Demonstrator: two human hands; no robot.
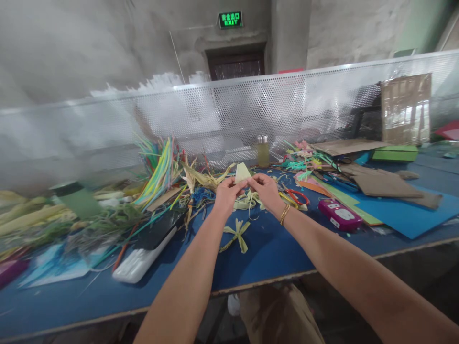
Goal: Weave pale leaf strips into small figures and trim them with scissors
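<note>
My left hand (229,188) and my right hand (263,185) meet over the middle of the table. Pinched between the fingertips of both is a pale yellow-green strip of what looks like corn husk (243,170), its wide end pointing up. Nearer me on the blue tabletop lies a small knotted flower shape (238,232) of similar strips. Loose pale strips (247,203) lie just beneath my hands. Beside my right wrist, which wears a gold bracelet (285,213), are orange-handled scissors (298,197).
On the left stand colourful stems (161,172), near a dark and white device (143,253) and a green cup (79,200). Rightward are a purple box (339,214), blue sheets (409,220) and cardboard (387,184). A bottle (263,152) stands before the perforated metal screen (201,119).
</note>
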